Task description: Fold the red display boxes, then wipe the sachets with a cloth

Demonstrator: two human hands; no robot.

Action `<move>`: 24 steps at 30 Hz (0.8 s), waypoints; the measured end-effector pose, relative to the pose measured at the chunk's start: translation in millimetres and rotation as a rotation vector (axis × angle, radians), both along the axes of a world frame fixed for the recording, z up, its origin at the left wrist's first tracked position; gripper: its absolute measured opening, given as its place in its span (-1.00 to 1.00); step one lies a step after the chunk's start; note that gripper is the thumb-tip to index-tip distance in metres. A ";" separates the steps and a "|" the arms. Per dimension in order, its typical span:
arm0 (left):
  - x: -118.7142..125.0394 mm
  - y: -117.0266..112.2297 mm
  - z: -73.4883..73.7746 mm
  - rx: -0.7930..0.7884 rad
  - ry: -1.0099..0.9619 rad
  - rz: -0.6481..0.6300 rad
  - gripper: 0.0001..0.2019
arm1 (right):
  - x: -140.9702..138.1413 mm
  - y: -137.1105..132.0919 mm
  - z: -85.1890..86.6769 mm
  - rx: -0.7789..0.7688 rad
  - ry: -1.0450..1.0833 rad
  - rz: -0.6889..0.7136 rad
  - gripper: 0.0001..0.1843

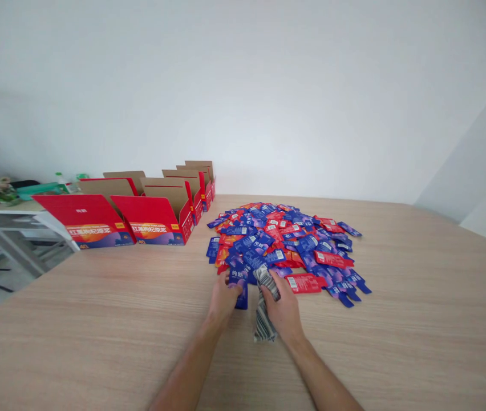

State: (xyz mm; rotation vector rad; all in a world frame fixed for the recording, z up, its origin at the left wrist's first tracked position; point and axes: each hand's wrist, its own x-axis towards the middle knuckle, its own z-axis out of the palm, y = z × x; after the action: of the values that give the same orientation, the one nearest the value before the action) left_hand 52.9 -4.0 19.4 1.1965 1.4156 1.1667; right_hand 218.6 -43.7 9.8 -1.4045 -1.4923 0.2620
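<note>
My left hand is closed on a flat blue packet with white lettering, at the near edge of a heap. My right hand grips a long grey-and-white striped bundle; its exact kind I cannot make out. The bundle lies slanted just right of the blue packet, its lower end toward me. Beyond both hands spreads a loose heap of flat blue and red packets, some with tabs at their ends. A red packet lies right of my right hand.
Several open red cartons stand in rows at the left back of the wooden table, flaps up. A white wall rises behind. Left of the table, a side desk holds flowers and a green-capped bottle.
</note>
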 end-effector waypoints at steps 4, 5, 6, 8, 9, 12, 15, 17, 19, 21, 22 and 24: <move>-5.0 -4.6 0.5 0.031 0.106 0.023 -0.51 | -12.2 -3.6 1.5 0.041 -0.035 0.116 -0.62; -7.3 -6.4 0.1 0.044 0.155 0.041 -0.47 | -14.6 -4.5 1.6 0.041 -0.045 0.136 -0.64; -10.9 -8.0 -0.4 0.052 0.214 0.063 -0.45 | -16.3 -5.2 1.4 0.041 -0.056 0.149 -0.64; -22.6 -9.6 -2.0 0.055 0.351 0.114 -0.42 | -17.2 -6.0 0.1 0.045 -0.075 0.149 -0.64; -30.5 -9.6 -2.9 0.055 0.420 0.137 -0.42 | -16.7 -6.0 -0.8 0.047 -0.083 0.143 -0.64; -56.9 -8.8 -5.4 0.095 0.644 0.183 -0.48 | -14.2 -5.8 -3.8 0.035 -0.109 0.125 -0.63; -75.0 -10.8 -7.5 0.160 0.924 0.238 -0.63 | -13.4 -6.5 -4.7 0.024 -0.136 0.132 -0.62; -77.6 -14.3 -9.9 0.193 1.068 0.270 -0.71 | -13.8 -7.5 -4.4 0.025 -0.147 0.143 -0.61; -73.9 -18.3 -14.0 0.227 1.141 0.216 -0.71 | -14.0 -8.3 -4.2 0.025 -0.153 0.149 -0.61; -68.5 -20.4 -19.4 0.262 1.174 0.111 -0.69 | -13.5 -8.5 -4.5 0.023 -0.159 0.150 -0.62; -66.7 -20.1 -22.0 0.276 1.187 0.069 -0.67 | -13.0 -8.4 -4.8 0.020 -0.162 0.151 -0.62; -67.5 -16.5 -26.1 0.290 1.213 0.046 -0.62 | -11.8 -8.2 -5.2 0.013 -0.162 0.150 -0.62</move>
State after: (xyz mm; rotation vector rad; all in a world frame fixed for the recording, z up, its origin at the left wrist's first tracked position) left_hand -14.6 -20.5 -6.6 2.2847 2.1558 0.6295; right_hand 206.8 -51.9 4.6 -1.3308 -1.7329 0.2356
